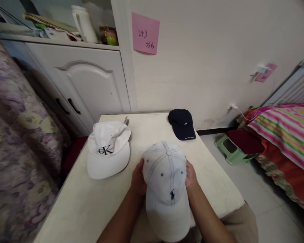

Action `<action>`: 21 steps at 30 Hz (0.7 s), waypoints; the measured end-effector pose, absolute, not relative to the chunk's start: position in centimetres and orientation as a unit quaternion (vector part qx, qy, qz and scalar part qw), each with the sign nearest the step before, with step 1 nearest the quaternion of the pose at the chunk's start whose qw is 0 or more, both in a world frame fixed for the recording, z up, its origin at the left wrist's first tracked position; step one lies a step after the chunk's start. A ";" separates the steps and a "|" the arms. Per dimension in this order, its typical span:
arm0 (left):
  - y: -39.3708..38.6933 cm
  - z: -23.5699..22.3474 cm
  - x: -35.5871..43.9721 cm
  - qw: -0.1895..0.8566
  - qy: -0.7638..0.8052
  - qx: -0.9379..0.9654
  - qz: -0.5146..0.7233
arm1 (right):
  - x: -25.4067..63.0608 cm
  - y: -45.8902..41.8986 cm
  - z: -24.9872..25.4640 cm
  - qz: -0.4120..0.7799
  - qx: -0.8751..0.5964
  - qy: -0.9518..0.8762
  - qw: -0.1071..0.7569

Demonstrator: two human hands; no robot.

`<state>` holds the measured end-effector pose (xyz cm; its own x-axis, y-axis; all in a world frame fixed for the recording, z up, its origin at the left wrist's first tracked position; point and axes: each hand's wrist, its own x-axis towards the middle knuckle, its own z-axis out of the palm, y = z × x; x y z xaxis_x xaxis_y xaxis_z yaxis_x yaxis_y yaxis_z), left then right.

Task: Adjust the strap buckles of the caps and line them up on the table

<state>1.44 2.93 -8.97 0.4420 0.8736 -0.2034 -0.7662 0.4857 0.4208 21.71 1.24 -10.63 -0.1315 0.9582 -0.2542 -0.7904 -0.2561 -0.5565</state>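
Observation:
A pale blue-grey baseball cap point(167, 168) is held between my two hands at the near side of the table, its brim towards me and a small dark logo above the brim. My left hand point(138, 177) grips its left side, and my right hand point(190, 173) grips its right; the cap hides part of the fingers of both. To the left on the table lies a white baseball cap point(107, 150) with black letters, its crown partly creased. At the far right corner of the table rests a navy baseball cap point(181, 124), brim towards me.
The caps lie on a cream table point(73, 206) against the wall. A white cupboard point(88, 81) and a flowered curtain point(22, 135) stand at the left. To the right are a green stool point(230, 152) with a dark red top and a bed with a striped cover point(288, 131).

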 end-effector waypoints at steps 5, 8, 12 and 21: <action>2.7 -8.8 1.5 0.828 0.229 0.127 0.495 | 21.8 0.9 -10.7 0.731 -0.278 -0.121 0.612; 2.9 -8.7 1.5 0.827 0.243 0.122 0.493 | 21.7 0.6 -10.7 0.734 -0.264 -0.120 0.615; 3.3 -8.4 1.5 0.813 0.266 0.111 0.506 | 21.7 0.4 -10.8 0.751 -0.238 -0.126 0.602; 3.9 -8.4 2.0 0.836 0.237 0.105 0.483 | 22.2 0.5 -10.8 0.768 -0.221 -0.106 0.592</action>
